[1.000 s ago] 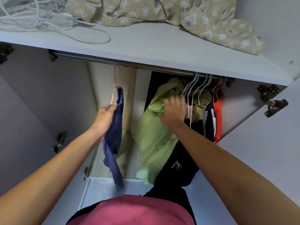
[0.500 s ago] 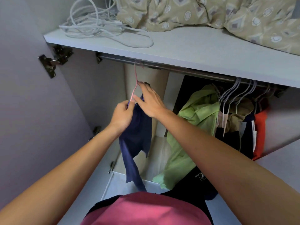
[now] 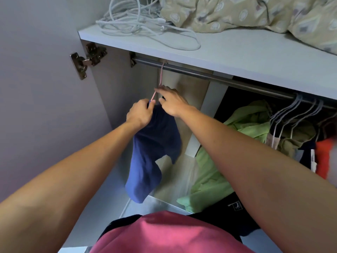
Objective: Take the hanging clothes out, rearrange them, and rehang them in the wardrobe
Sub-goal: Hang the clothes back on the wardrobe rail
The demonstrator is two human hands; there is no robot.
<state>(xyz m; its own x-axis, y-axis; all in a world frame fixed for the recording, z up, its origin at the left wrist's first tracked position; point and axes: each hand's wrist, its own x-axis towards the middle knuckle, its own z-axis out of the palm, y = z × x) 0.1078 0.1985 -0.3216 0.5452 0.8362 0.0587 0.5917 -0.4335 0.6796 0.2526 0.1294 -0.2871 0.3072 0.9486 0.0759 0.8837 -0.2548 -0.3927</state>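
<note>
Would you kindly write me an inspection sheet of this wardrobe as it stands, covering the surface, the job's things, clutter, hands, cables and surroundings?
Surface: top shelf above a metal rail.
Job's things: navy garment on a pink hanger hooked over the rail at its left end; green garment and a bunch of pale hangers with more clothes at the right.
Clutter: patterned bedding on the shelf.
Hands: left hand grips the navy garment's top; right hand touches the hanger's neck, fingers curled at the collar.
Cables: white coiled cable on the shelf.
Surroundings: open door with a hinge at left; the person's pink top below.
</note>
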